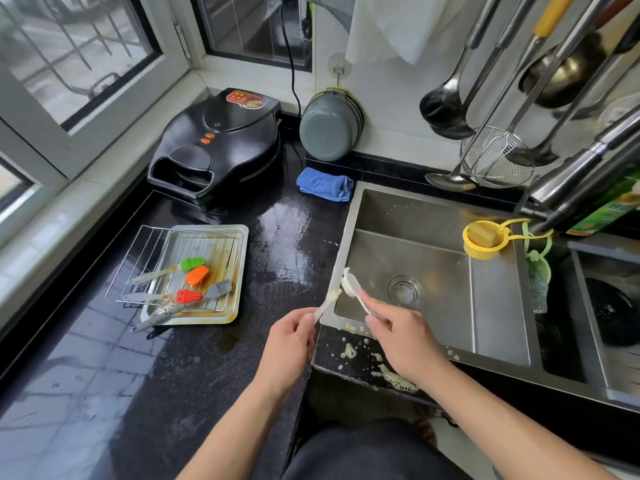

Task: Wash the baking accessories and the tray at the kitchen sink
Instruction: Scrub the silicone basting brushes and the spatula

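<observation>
My left hand (289,336) pinches a batter-caked spatula (327,301); my right hand (403,332) fingers pinch a white spoon (353,287) scraping it at the sink (498,344) corner; labels unreadable

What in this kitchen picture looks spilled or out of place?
Pale foamy splatter lies on the black counter's front edge, outside the sink, below the right hand. On the tray, the wire rack sits askew, overhanging its left side.

A wet black countertop (194,358) is carrying a metal tray (239,271) left of the left hand (287,344), a black griddle (221,143) and blue cloth (325,184) lying beyond it.
</observation>
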Tool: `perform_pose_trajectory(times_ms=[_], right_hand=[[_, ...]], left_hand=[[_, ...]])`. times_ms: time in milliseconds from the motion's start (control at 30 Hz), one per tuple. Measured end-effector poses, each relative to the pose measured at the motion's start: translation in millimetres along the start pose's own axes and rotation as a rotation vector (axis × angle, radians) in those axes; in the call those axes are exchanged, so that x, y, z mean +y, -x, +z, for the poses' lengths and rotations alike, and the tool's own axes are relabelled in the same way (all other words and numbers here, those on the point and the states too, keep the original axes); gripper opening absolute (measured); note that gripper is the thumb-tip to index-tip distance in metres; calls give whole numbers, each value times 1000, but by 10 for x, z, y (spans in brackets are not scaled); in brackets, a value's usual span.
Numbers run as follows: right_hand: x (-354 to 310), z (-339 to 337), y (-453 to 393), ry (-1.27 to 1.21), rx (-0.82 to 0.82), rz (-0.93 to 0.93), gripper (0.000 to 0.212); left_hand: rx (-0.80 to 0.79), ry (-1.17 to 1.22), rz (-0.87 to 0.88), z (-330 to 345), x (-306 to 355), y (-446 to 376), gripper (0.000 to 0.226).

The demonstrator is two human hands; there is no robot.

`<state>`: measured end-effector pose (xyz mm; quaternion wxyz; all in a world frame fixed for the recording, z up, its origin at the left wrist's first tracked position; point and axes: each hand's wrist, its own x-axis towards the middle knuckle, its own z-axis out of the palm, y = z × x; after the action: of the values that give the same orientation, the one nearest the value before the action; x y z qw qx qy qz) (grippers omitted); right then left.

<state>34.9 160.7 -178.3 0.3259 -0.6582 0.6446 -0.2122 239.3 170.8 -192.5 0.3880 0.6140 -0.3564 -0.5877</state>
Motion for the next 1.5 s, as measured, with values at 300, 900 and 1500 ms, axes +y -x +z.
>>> perform_pose_trajectory(times_ms=[300,900,1500], right_hand=[[-190,33,88,432,4,-190,52],[-157,42,173,377,-168,-443,48],[637,47,623,280,-103,270,19]], left_hand=[[41,-360,150,12,-63,-2,20],[-322,567,-202,-110,-56,56,39],[-243,296,-446,-7,-392,-93,66]])
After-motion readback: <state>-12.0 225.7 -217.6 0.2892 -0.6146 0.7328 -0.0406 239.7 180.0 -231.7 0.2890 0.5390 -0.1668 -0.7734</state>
